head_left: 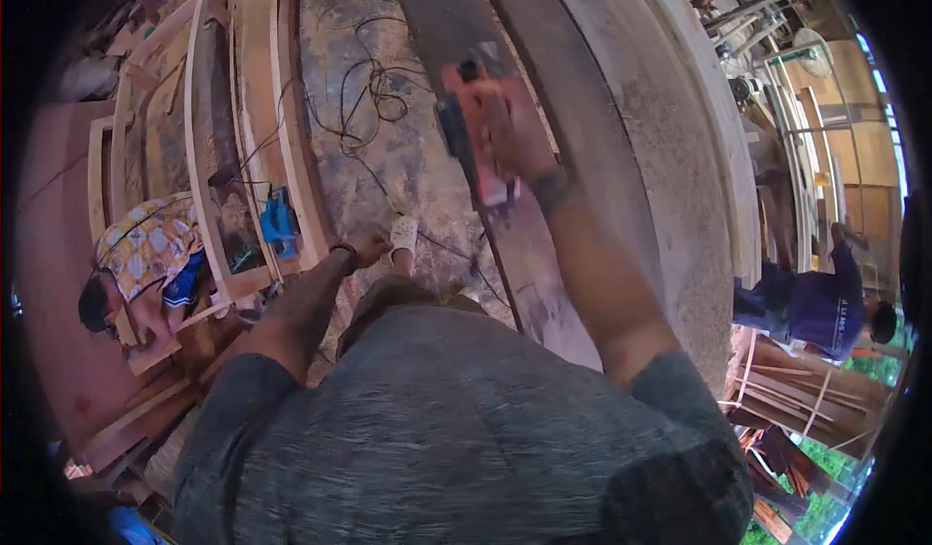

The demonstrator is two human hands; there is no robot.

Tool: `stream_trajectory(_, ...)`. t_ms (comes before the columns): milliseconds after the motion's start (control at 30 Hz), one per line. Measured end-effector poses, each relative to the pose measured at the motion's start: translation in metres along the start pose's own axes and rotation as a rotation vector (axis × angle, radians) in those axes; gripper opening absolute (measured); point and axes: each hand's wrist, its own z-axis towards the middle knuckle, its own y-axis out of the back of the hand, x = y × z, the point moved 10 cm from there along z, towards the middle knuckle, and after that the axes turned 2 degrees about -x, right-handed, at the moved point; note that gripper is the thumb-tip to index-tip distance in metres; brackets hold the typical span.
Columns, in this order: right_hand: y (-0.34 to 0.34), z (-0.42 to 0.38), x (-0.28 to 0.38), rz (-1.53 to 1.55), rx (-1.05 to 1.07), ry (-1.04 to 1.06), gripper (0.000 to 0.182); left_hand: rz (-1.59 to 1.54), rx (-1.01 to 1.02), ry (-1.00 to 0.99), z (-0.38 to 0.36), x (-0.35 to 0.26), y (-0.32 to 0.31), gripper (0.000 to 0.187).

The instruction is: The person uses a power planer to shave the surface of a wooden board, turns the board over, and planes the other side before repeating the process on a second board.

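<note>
My right hand point(519, 142) is closed around the handle of a red power planer point(468, 108), blurred by motion. The planer has a black knob at its far end and a dark part along its left side. It rests on a long dark wooden plank point(437, 11) running away from me. My left hand point(371, 248) hangs low beside my body, near my foot in a pale clog point(404, 233). Its fingers look loosely apart, with nothing visible in them. A dark cord point(374, 171) lies on the floor ahead.
More wide boards point(670, 108) lie side by side at the right. At the left are wooden frames point(209, 147) and a blue power tool point(279, 223). One person point(146, 264) bends there; another in a dark shirt point(825, 307) works at far right. A fan point(812, 52) stands behind.
</note>
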Motion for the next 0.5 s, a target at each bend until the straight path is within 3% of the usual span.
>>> stream_trajectory(33,-0.007,0.026,0.006,0.079,0.058,-0.185,0.039,-0.037,-0.065,0.082,-0.016,0.005,0.02,0.044)
stream_trajectory(133,-0.016,0.104,-0.014,0.12,-0.117,-0.084,0.044,-0.025,-0.183,0.005,-0.018,-0.004,0.084,0.042)
stream_trajectory(200,-0.015,0.097,-0.005,0.133,-0.117,-0.101,0.045,-0.007,-0.392,-0.086,-0.035,-0.061,0.154,0.043)
stream_trajectory(300,-0.013,0.064,0.003,0.136,-0.116,-0.146,0.046,-0.094,-0.64,-0.386,-0.065,-0.176,0.234,0.042)
stream_trajectory(333,-0.008,0.045,0.005,-0.009,-0.104,0.068,0.044,-0.119,-0.671,-0.483,-0.076,-0.221,0.245,0.042)
stream_trajectory(400,0.005,-0.026,0.01,-0.216,-0.051,0.311,0.035,-0.1,-0.892,-0.804,-0.095,-0.295,0.241,0.043)
stream_trajectory(467,0.014,-0.126,0.02,-0.443,-0.003,0.429,0.04,0.18,-0.605,-0.73,-0.064,-0.346,0.185,0.041)
stream_trajectory(500,0.018,-0.177,0.017,-0.604,-0.002,0.524,0.051,0.282,-0.711,-0.833,-0.072,-0.365,0.152,0.04)
